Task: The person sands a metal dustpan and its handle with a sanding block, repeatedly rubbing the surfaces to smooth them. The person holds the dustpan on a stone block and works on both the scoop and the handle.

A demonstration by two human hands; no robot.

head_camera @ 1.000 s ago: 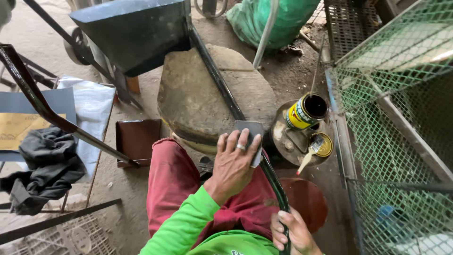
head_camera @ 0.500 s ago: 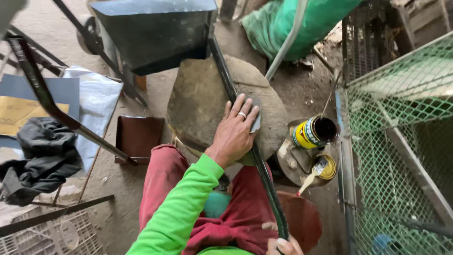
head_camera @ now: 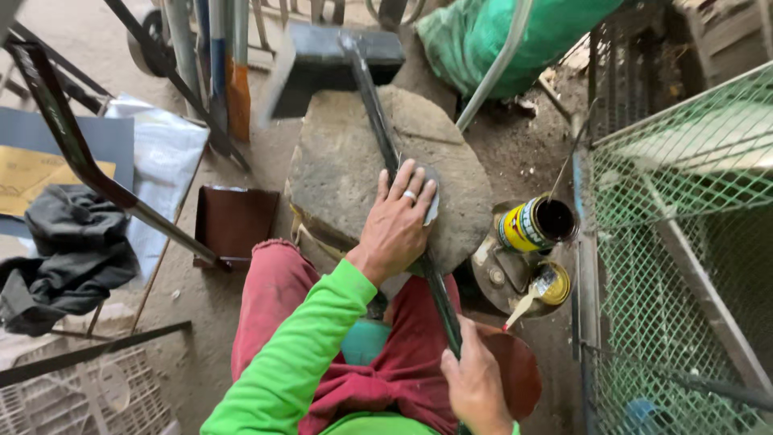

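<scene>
The left hand is lying flat on the stone slab, fingers spread and pressing a small grey sanding sheet against the dark metal bar that is running across the slab. That grip is wide open, palm down, clasping nothing. The right hand is closing its grip around the bar's near end, below the slab. An open paint can is standing just right of the slab.
</scene>
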